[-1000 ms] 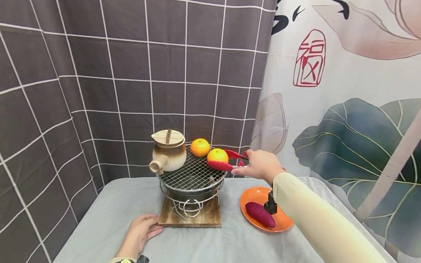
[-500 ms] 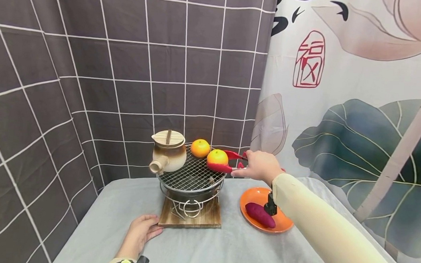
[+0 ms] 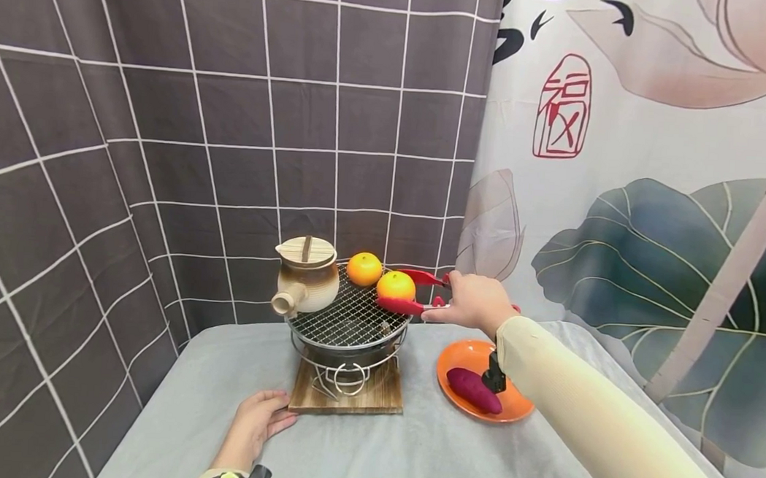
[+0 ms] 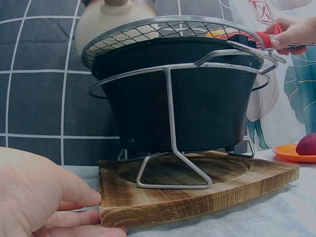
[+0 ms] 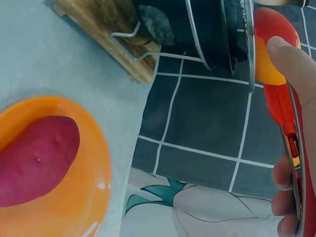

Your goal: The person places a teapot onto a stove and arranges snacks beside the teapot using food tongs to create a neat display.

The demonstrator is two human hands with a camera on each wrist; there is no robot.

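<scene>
In the head view my right hand (image 3: 478,302) grips red-tipped tongs (image 3: 400,305). Their two heads lie around the nearer orange (image 3: 396,286) at the right of the round wire grill (image 3: 345,317). A second orange (image 3: 364,268) rests behind it on the mesh. On the grill's left stands a clay pot (image 3: 308,282) with a wooden lid. My left hand (image 3: 256,421) lies at the front left corner of the wooden board (image 3: 383,392) under the stove. The left wrist view has its extended fingers (image 4: 79,197) touching the board's edge; their far ends are partly hidden.
An orange plate (image 3: 517,408) with a purple sweet potato (image 3: 472,389) sits right of the stove, below my right forearm. The black stove bowl (image 4: 173,108) stands in a wire frame (image 4: 171,118). Grey cloth (image 3: 218,353) covers the table, with curtains behind.
The far head of the tongs has swung slightly away from the nearer orange, so the tongs look a little wider. Both oranges and my left hand stay in place.
</scene>
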